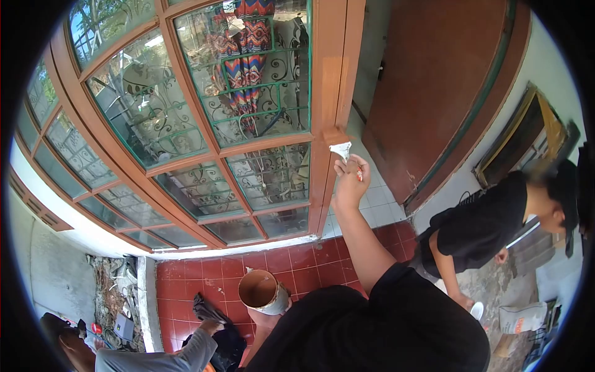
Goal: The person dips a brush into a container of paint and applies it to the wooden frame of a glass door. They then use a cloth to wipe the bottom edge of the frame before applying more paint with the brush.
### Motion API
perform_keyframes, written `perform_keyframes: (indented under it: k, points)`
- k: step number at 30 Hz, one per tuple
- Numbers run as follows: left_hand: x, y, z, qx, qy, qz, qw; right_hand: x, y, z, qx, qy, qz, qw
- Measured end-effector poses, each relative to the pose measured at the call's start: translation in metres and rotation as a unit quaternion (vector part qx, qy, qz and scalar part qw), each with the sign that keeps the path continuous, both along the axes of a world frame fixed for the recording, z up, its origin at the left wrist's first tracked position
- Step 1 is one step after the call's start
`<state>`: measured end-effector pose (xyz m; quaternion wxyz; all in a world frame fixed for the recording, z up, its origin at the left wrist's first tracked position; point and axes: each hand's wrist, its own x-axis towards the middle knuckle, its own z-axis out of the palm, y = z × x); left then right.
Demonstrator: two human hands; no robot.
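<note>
My right hand [352,173] is closed round the handle of a paintbrush [341,149]. The brown-wet bristles press against the wooden frame post [328,93] at the edge of the window. White paint or metal shows on the brush's ferrule. Lower down, my left hand [266,318] grips a paint can [274,301] from below and the side; its fingers are mostly hidden. Brown paint coats the inside of the can, and drips mark its outer wall.
Glass panes [180,111] with green grilles behind fill the window. A brown door [434,80] stands at right. One person in a black shirt [477,211] bends nearby, holding a white cup [476,310]. Another person's grey sleeve [149,356] is lower left. Red tiles [297,260] cover the floor.
</note>
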<state>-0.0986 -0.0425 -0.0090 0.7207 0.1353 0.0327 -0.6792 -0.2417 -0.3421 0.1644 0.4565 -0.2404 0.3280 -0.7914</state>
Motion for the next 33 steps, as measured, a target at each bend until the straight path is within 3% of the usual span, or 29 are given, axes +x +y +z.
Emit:
perform_keyframes:
  k: [2,6,8,11,14,16,17,18,19,23,25,29,31,33]
  points:
    - [0.0,0.002,0.005,0.003,0.001,0.003,1.0,-0.006,0.005,-0.005,0.068,-0.005,0.03,0.997]
    - [0.001,0.008,0.011,0.06,0.028,0.005,0.998,-0.017,0.017,0.019,0.039,-0.004,0.034,0.999]
    - [-0.002,0.014,0.017,0.092,0.054,0.008,0.994,-0.018,0.02,0.056,-0.07,-0.007,0.008,0.997]
    - [-0.001,0.018,0.009,0.073,-0.029,0.039,0.996,-0.015,0.016,0.114,-0.138,-0.031,0.016,0.99]
    - [0.009,0.021,-0.023,-0.023,-0.076,0.018,0.997,-0.005,0.001,0.146,-0.203,-0.057,0.036,0.977]
    - [0.01,0.02,-0.015,-0.022,0.033,-0.021,0.999,0.002,-0.006,0.153,-0.196,-0.06,0.027,0.978]
    - [0.008,0.022,-0.011,-0.023,0.032,-0.018,0.999,0.005,-0.008,0.147,-0.196,-0.062,0.03,0.978]
    - [0.002,0.025,0.009,-0.014,-0.159,0.02,0.987,0.008,-0.014,0.134,-0.161,-0.076,0.029,0.984]
    - [-0.002,0.028,0.022,-0.004,-0.344,0.058,0.937,0.012,-0.018,0.12,-0.126,-0.09,0.027,0.988]
    - [0.002,0.034,0.018,-0.003,-0.375,0.069,0.925,0.013,-0.017,0.054,-0.061,-0.05,-0.001,0.997]
    - [0.006,0.037,-0.003,-0.022,-0.211,0.046,0.976,0.012,-0.013,0.025,-0.022,-0.03,-0.005,0.999]
    - [0.005,0.04,-0.008,0.0,-0.251,0.061,0.966,0.002,-0.009,-0.021,0.081,-0.019,0.011,0.996]
    - [0.008,0.038,-0.011,-0.023,-0.142,0.044,0.989,-0.005,0.0,-0.028,0.089,-0.021,0.024,0.996]
    - [0.009,0.034,-0.01,-0.033,-0.208,0.055,0.976,-0.008,0.0,-0.021,0.094,-0.021,0.041,0.995]
